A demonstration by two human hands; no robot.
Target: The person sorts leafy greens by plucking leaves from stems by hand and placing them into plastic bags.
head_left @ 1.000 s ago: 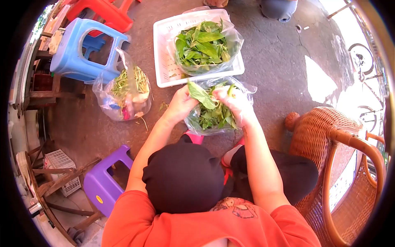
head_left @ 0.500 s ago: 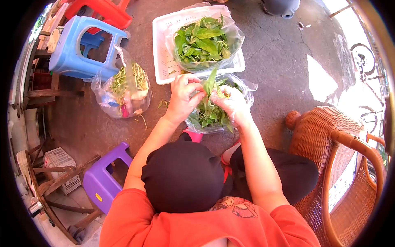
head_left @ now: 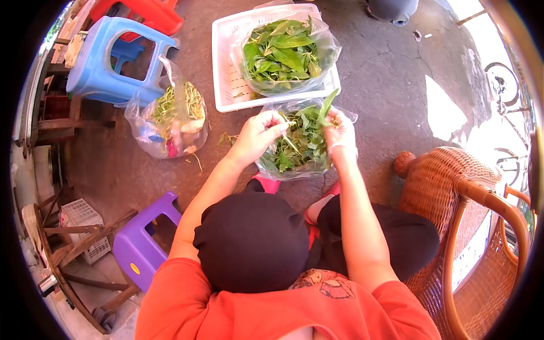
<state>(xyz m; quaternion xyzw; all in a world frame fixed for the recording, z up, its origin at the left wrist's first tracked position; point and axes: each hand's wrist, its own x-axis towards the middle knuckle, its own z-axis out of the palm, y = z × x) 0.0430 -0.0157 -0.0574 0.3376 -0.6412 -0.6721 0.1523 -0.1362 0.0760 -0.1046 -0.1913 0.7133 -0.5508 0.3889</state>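
Over the near plastic bag of leafy greens (head_left: 300,139), my left hand (head_left: 258,135) is closed in a pinch on a thin pale stem (head_left: 291,144). My right hand (head_left: 340,133), at the bag's right side, is closed around a leafy sprig (head_left: 327,106) whose long green leaf points up. Just beyond stands a white basket (head_left: 225,93) holding another open plastic bag filled with larger green leaves (head_left: 285,52). To the left, a clear bag on the floor holds stems (head_left: 180,107) and other scraps.
A blue stool (head_left: 93,73) and a red stool (head_left: 150,16) are at the upper left. A purple stool (head_left: 136,249) stands at the lower left, near a wooden frame and a crate (head_left: 82,218). A wicker chair (head_left: 433,181) is on the right. Bicycle wheels show at the far right.
My hands were close together at the sprig and have moved apart. The leafy sprig has shifted right with my right hand, and a thin stem now shows at my left fingers.
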